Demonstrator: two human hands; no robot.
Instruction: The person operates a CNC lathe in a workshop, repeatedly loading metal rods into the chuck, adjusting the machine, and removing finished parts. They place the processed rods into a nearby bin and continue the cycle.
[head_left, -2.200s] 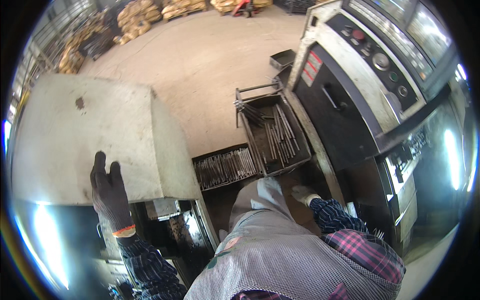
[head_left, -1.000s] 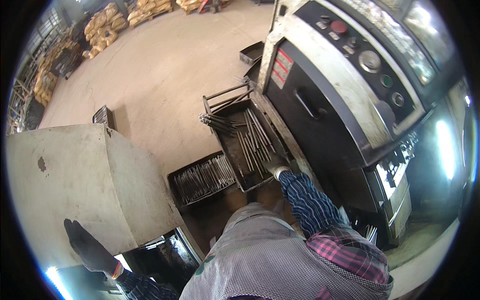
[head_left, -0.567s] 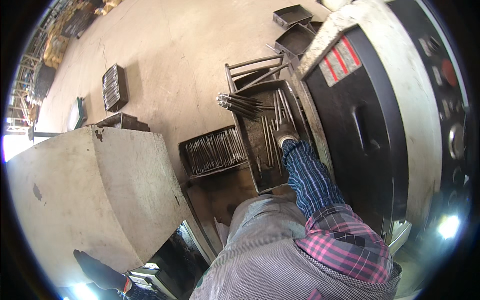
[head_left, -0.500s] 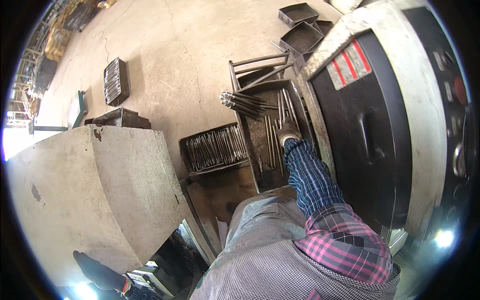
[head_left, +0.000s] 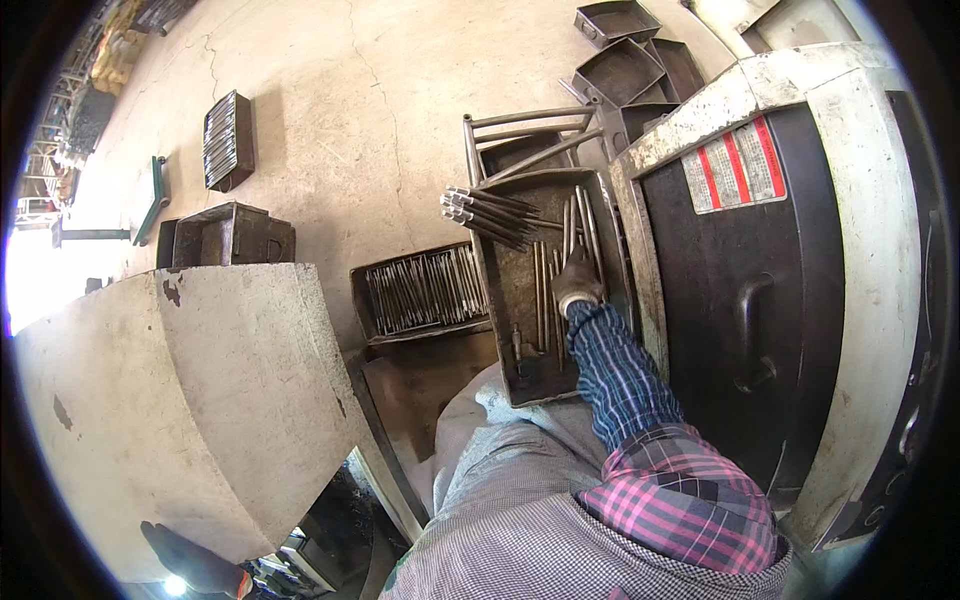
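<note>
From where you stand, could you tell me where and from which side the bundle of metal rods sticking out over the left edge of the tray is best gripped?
Grip the bundle of rods around its middle, coming from above. Its left ends jut free past the tray rim, so fingers could likely close around it there. The gloved right hand rests on loose rods further right.
</note>
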